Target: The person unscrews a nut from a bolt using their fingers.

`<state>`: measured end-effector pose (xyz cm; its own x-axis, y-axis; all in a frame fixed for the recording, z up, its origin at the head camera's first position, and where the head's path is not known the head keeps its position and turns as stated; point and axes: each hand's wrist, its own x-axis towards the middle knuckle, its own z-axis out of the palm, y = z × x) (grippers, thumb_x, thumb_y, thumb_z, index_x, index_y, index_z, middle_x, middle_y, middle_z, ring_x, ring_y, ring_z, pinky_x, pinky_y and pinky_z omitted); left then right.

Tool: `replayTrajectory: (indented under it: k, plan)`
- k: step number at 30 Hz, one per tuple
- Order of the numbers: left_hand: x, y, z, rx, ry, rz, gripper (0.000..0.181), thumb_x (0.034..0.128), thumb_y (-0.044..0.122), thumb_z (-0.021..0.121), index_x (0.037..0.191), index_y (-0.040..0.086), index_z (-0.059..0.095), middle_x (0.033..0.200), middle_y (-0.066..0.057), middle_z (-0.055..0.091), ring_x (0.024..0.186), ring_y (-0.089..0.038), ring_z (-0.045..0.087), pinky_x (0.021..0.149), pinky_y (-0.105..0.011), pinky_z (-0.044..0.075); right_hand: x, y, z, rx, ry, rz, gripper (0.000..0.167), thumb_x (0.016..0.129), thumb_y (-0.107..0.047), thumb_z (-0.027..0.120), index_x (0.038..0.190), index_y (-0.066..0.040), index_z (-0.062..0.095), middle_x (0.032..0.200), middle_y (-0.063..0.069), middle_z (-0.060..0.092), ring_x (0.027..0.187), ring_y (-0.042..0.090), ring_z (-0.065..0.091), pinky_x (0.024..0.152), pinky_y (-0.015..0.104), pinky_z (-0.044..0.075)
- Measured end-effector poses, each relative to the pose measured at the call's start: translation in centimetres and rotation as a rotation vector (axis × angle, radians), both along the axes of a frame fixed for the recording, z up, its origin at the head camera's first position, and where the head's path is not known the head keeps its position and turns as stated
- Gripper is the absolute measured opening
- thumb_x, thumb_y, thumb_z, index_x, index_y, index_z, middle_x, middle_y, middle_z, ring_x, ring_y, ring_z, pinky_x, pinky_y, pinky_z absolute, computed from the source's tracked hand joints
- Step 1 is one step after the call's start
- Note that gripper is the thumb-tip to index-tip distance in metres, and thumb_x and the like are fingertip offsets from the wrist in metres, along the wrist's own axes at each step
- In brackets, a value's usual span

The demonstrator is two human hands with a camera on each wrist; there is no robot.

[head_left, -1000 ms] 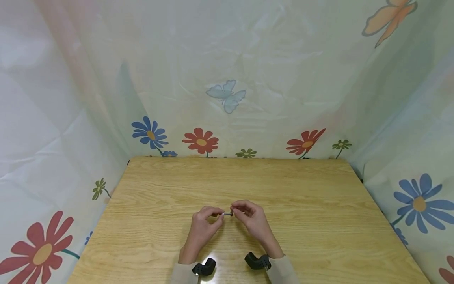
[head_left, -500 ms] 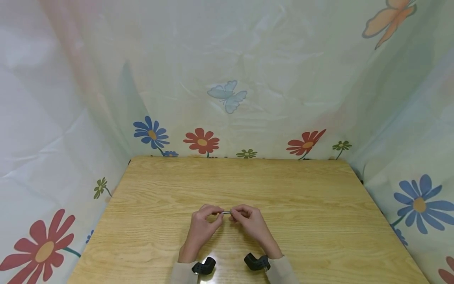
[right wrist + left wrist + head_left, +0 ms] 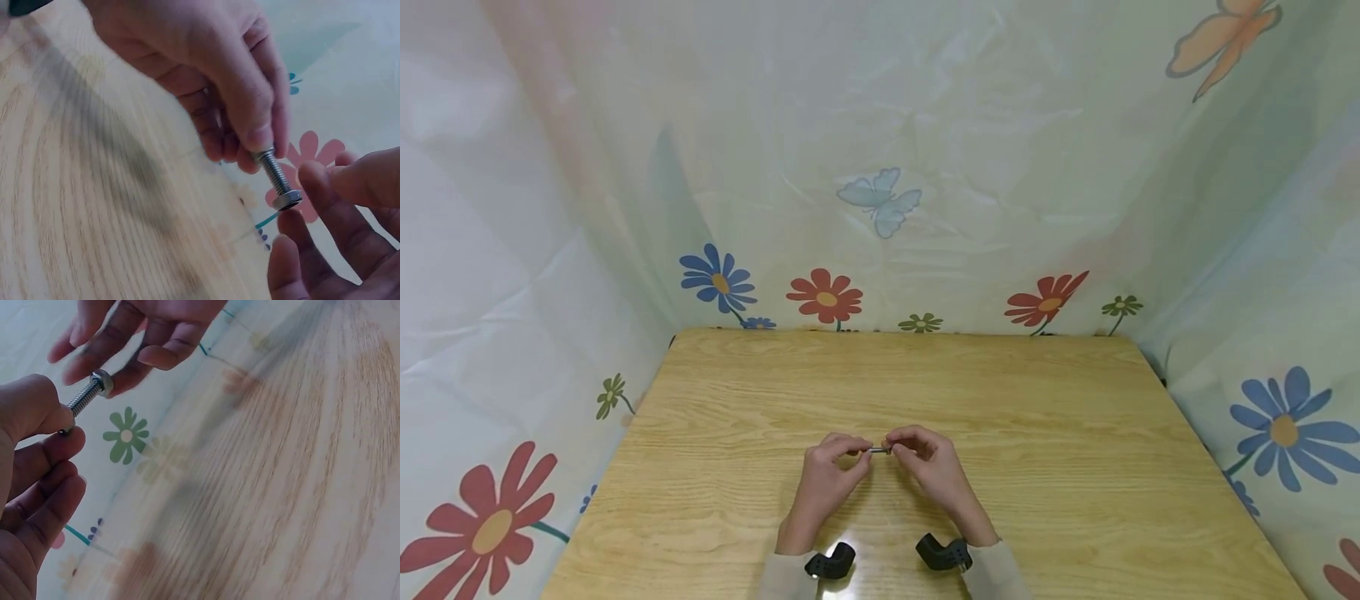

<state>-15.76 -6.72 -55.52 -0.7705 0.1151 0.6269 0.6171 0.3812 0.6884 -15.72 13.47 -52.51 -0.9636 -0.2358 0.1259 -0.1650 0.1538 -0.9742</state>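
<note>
In the head view my left hand (image 3: 829,479) holds a small metal bolt (image 3: 877,451) between thumb and forefinger. Its threaded shank (image 3: 84,400) shows in the left wrist view, pointing towards the other hand. A hex nut (image 3: 287,200) sits at the bolt's free end, as the right wrist view shows. My right hand (image 3: 936,468) is at that end with its fingers spread loosely around the nut. One fingertip (image 3: 292,224) lies just below the nut; whether it touches cannot be told. The bolt's other end is mostly hidden in the left hand's pinch.
Beneath both hands is a wood-grain table (image 3: 760,392). A pale curtain (image 3: 970,167) printed with flowers and butterflies hangs behind it and along both sides. Each wrist wears a black camera mount, one on the left (image 3: 832,562) and one on the right (image 3: 943,553).
Half a second ago the right fingers were closed together at the nut end; now they have loosened and spread. The left hand keeps its hold on the bolt, nearly still.
</note>
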Motion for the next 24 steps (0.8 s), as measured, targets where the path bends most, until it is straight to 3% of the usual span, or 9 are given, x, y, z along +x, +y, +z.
replayTrajectory:
  k: [4,7,13,19,24]
  plan:
    - [0.03,0.06,-0.03,0.010,-0.003,0.004,0.015,0.0810,-0.005,0.081,0.092,0.006,0.081,0.087,-0.007,0.077,0.079,-0.025,0.071,0.067,-0.041,0.062,-0.13,-0.06,-0.05,-0.010,-0.027,-0.060,0.020,0.101,-0.010,0.065,0.117,0.002,0.071,0.114,0.017,0.073,0.105,0.021,0.070,0.088,0.026,0.058]
    - [-0.06,0.16,-0.13,0.017,0.016,0.000,0.017,0.0811,-0.007,0.080,0.092,0.006,0.080,0.088,-0.006,0.077,0.079,-0.023,0.071,0.067,-0.041,0.062,-0.23,-0.15,-0.14,0.016,-0.101,-0.098,0.024,0.102,-0.015,0.066,0.117,0.003,0.072,0.108,0.014,0.075,0.098,0.022,0.072,0.081,0.026,0.059]
    - [-0.06,0.33,-0.17,0.026,0.024,-0.009,0.017,0.0816,-0.007,0.080,0.093,0.006,0.080,0.089,-0.005,0.077,0.080,-0.019,0.070,0.066,-0.039,0.061,-0.21,-0.27,-0.49,0.070,-0.201,-0.071,0.030,0.104,-0.025,0.062,0.110,0.002,0.075,0.092,0.017,0.077,0.083,0.026,0.073,0.066,0.027,0.057]
    - [0.04,0.29,0.02,0.015,-0.004,-0.004,0.016,0.0825,-0.004,0.081,0.094,0.007,0.081,0.090,-0.005,0.077,0.081,-0.019,0.071,0.068,-0.039,0.062,-0.04,-0.10,-0.40,0.043,-0.191,-0.029,0.030,0.103,-0.024,0.065,0.116,0.002,0.072,0.097,0.021,0.076,0.089,0.032,0.075,0.070,0.030,0.059]
    - [0.01,0.27,-0.04,0.018,0.017,-0.015,0.016,0.0836,-0.005,0.079,0.094,0.006,0.080,0.089,-0.006,0.077,0.080,-0.021,0.071,0.067,-0.041,0.062,-0.04,-0.06,-0.25,0.048,-0.181,-0.014,0.032,0.102,-0.019,0.067,0.122,0.005,0.068,0.103,0.020,0.076,0.097,0.036,0.074,0.075,0.030,0.060]
